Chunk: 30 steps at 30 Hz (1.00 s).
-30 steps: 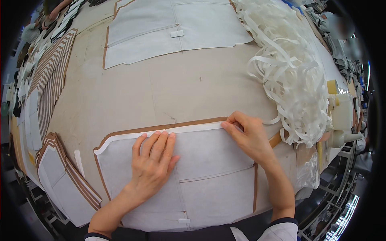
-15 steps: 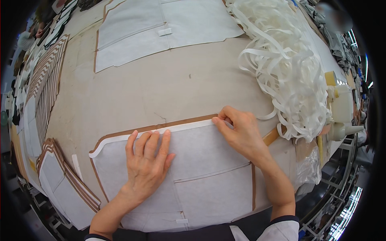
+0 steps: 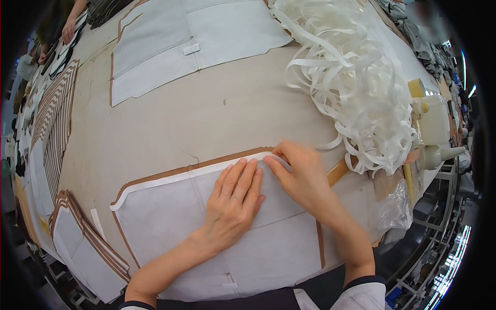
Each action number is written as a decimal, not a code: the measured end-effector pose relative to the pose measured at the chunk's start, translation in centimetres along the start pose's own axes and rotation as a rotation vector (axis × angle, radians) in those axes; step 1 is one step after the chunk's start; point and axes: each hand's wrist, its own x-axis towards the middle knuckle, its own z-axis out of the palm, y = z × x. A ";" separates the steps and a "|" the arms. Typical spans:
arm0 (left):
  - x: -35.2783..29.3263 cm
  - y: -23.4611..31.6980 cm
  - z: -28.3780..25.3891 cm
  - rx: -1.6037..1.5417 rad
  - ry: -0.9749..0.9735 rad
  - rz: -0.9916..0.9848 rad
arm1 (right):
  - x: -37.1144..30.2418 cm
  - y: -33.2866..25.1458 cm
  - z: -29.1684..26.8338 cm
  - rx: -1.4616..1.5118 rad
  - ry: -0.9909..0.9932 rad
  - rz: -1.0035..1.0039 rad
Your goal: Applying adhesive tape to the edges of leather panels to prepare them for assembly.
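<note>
A pale, white-backed fabric panel (image 3: 155,222) with brown edges lies flat in front of me. White tape (image 3: 168,179) runs along its far edge, just inside the brown border, and bends down at the left corner. My left hand (image 3: 231,199) rests flat on the panel, its outstretched fingertips on the tape a little right of the middle. Beside them, at the tape's right end, the thumb and fingers of my right hand (image 3: 305,173) pinch the tape. The right hand is slightly blurred, and its fingers partly hide what they grip.
Heaped loose white tape (image 3: 361,98) lies at the right, near a white plastic bottle (image 3: 434,121). Another pale panel (image 3: 155,57) is at the far side. Brown-edged pieces (image 3: 85,248) are stacked at the left, with striped fabric (image 3: 54,113) beyond. Another person's hand (image 3: 68,31) shows far left.
My left hand has slid right along the tape, closer to my right hand. My right hand stays near the right end of the edge. Another person's hand has appeared at the far left.
</note>
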 end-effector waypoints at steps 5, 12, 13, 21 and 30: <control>0.0 0.0 -0.2 0.022 -0.030 0.007 | -2.3 0.5 -2.3 0.176 0.018 0.222; 0.6 0.1 0.0 0.001 -0.026 0.005 | -2.5 1.3 -2.0 0.154 0.034 0.214; 0.8 0.1 0.0 -0.009 -0.025 0.018 | -2.6 1.3 -2.1 0.152 0.037 0.217; 1.7 0.1 0.3 -0.048 -0.034 0.063 | -2.6 1.7 -1.7 0.125 0.047 0.148; 2.4 0.2 0.7 -0.090 -0.089 0.139 | -3.0 1.3 -1.8 0.173 0.084 0.155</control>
